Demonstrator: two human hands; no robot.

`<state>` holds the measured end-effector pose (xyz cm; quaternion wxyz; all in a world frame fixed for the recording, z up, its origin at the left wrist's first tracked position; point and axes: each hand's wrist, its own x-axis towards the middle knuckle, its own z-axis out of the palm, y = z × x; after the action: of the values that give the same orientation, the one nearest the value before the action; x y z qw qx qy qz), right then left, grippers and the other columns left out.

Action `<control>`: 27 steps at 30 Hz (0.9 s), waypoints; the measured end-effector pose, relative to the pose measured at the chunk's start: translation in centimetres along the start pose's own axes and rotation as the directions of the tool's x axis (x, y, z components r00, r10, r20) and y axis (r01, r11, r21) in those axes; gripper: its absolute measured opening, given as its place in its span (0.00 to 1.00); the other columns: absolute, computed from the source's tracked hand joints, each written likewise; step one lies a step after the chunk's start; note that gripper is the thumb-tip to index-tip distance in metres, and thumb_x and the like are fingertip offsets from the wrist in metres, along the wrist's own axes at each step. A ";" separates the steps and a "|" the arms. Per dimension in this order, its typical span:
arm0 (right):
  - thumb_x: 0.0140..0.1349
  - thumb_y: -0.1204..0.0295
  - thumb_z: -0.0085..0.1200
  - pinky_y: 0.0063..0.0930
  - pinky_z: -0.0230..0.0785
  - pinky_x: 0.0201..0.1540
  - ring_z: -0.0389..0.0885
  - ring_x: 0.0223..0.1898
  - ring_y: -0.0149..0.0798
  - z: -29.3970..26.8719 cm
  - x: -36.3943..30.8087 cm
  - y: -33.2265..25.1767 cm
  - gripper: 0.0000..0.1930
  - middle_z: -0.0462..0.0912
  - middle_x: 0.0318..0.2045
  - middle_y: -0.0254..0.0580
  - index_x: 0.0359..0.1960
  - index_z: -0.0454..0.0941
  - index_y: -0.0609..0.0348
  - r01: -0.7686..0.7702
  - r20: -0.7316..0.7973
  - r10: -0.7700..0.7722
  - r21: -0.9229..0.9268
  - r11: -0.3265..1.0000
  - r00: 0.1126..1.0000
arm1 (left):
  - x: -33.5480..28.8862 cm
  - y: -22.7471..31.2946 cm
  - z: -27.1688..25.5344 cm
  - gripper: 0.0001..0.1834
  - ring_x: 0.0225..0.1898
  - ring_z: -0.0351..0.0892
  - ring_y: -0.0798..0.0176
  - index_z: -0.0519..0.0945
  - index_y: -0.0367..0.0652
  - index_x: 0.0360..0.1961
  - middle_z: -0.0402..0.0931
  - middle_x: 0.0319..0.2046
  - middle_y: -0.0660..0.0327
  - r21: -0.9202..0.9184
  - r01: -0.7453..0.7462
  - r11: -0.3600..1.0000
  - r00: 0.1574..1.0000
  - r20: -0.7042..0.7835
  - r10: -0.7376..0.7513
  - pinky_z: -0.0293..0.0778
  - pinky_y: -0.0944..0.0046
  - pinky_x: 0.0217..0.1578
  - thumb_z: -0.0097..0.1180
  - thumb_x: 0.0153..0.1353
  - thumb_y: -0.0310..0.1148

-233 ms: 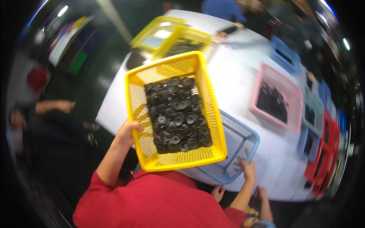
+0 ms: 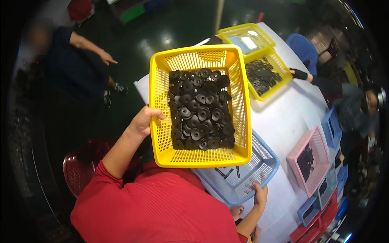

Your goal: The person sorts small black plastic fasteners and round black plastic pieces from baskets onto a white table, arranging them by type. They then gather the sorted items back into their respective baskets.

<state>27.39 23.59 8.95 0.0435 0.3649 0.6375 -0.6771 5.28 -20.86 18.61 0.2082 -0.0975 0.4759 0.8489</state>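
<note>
My left hand (image 2: 147, 120) is closed on the left rim of a yellow plastic basket (image 2: 245, 121), thumb over the edge. The basket hangs tilted in front of me, and many black round discs with centre holes (image 2: 201, 109) cover its floor. Partly beneath it lies a blue mesh basket (image 2: 265, 150) at the table's near edge, with a few thin black strips (image 2: 223, 173) inside. My right hand (image 2: 260, 193) grips the blue basket's near right rim; some of its fingers show through the mesh wall.
Ahead on the white table (image 2: 271, 109) stands a yellow basket of black pieces (image 2: 263, 77), beside another yellow basket (image 2: 247, 36). A pink basket (image 2: 324, 162) and several blue and red ones line the right side. Co-workers stand left and right; a dark red chair (image 2: 77, 172) is at left.
The view has turned left, so the table and its baskets appear shifted right. The held yellow basket sits more upright in view. More of the blue basket's inside and its black strips now shows.
</note>
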 end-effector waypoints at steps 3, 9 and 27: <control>0.52 0.76 0.54 0.29 0.73 0.43 0.78 0.41 0.41 -1.7 1.1 -1.2 0.35 0.78 0.46 0.47 0.64 0.60 0.70 0.037 -0.034 -0.037 0.001 0.999 0.999 | -1.3 -2.2 0.3 0.18 0.28 0.80 0.56 0.75 0.28 0.41 0.77 0.30 0.52 -0.104 -0.012 0.994 0.992 -0.128 -0.001 0.81 0.56 0.35 0.51 0.45 0.20; 0.55 0.78 0.51 0.37 0.78 0.40 0.78 0.43 0.44 -4.5 3.1 1.3 0.32 0.75 0.50 0.50 0.64 0.60 0.69 0.020 -0.005 -0.019 0.211 0.977 1.000 | -5.9 -8.4 -1.4 0.16 0.29 0.76 0.61 0.76 0.31 0.38 0.74 0.28 0.56 0.042 -0.139 0.989 0.884 -0.446 0.143 0.76 0.61 0.34 0.51 0.43 0.20; 0.56 0.67 0.55 0.38 0.76 0.32 0.79 0.35 0.43 1.2 17.0 6.5 0.21 0.77 0.38 0.46 0.50 0.71 0.63 0.186 -0.132 -0.142 0.434 0.881 0.981 | -4.7 -14.4 -6.5 0.17 0.40 0.75 0.54 0.74 0.34 0.39 0.73 0.36 0.55 0.032 -0.332 0.943 0.843 -0.437 0.312 0.74 0.57 0.44 0.50 0.44 0.19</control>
<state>17.85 28.24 -5.89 -0.1294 0.3423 0.4958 -0.7876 15.74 -21.01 5.84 -0.0516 -0.2084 0.5008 0.8385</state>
